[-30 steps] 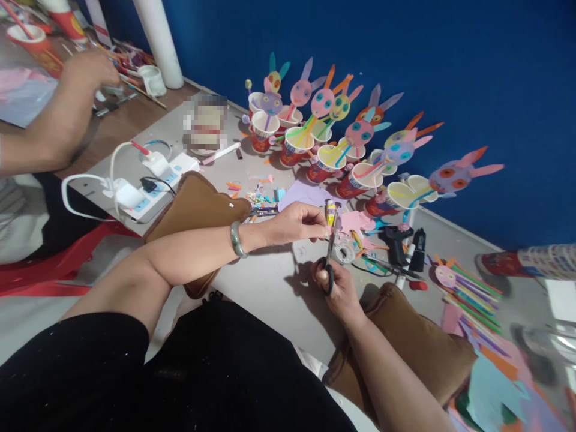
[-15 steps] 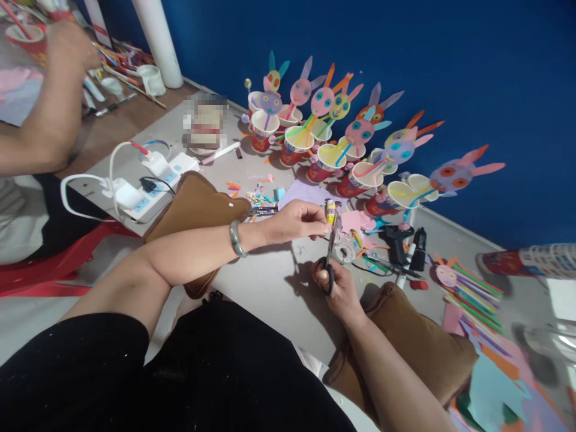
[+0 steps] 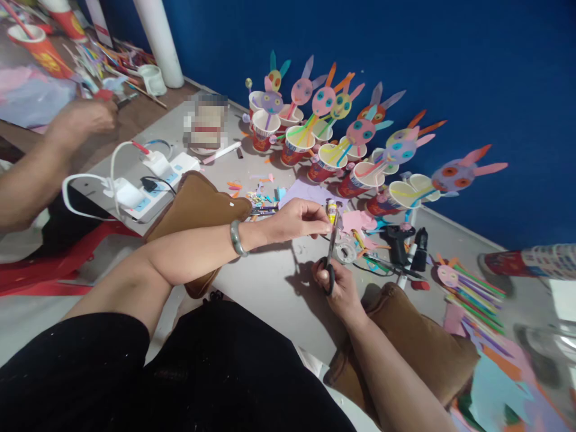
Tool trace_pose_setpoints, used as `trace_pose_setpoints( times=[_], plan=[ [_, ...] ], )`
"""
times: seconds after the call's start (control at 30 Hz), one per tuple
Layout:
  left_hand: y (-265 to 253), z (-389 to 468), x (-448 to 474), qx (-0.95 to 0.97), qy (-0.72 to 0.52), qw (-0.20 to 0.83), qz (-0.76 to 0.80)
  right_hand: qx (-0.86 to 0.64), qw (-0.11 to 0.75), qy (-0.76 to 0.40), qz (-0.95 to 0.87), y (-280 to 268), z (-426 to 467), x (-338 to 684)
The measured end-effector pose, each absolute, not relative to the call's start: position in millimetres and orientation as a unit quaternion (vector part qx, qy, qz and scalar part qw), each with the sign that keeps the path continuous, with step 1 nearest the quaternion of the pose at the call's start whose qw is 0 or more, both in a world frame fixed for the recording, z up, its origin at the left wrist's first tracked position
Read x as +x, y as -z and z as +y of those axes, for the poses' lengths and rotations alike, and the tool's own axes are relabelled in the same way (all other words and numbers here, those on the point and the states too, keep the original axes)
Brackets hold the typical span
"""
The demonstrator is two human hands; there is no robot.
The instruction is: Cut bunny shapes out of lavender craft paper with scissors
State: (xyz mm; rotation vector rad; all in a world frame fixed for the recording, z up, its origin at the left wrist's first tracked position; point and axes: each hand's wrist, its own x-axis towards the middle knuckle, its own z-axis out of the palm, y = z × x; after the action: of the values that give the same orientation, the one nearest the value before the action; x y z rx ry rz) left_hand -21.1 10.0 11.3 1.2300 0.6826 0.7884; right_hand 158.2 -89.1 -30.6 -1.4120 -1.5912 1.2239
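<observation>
Over a pale grey table (image 3: 252, 288), on the near side of red-and-white paper cups (image 3: 321, 171), a bare right hand (image 3: 339, 288) was closed round black-handled metal scissors (image 3: 332, 247). Just left of the blades, a bare left hand (image 3: 297, 222) pinched thumb to forefinger, anything between too small to tell; snipping seemed in hand, the next move calling for fingertips kept clear.

Scissors (image 3: 332, 281): black handles. Wall (image 3: 432, 66): dark blue. Cushions (image 3: 418, 345): brown. Cups (image 3: 294, 155): red, white inside. Stool (image 3: 67, 264): red. Bangle (image 3: 235, 237): grey-green, maybe.
</observation>
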Motion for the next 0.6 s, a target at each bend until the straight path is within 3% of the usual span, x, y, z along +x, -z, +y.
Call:
trace_pose_setpoints(
  times=[0.6],
  plan=[
    [-14.4, 14.4, -23.7, 0.544, -0.347, 0.697, 0.314, -0.532, 0.344, -0.459, -0.623, 35.5, -88.2, 161.0]
  ],
)
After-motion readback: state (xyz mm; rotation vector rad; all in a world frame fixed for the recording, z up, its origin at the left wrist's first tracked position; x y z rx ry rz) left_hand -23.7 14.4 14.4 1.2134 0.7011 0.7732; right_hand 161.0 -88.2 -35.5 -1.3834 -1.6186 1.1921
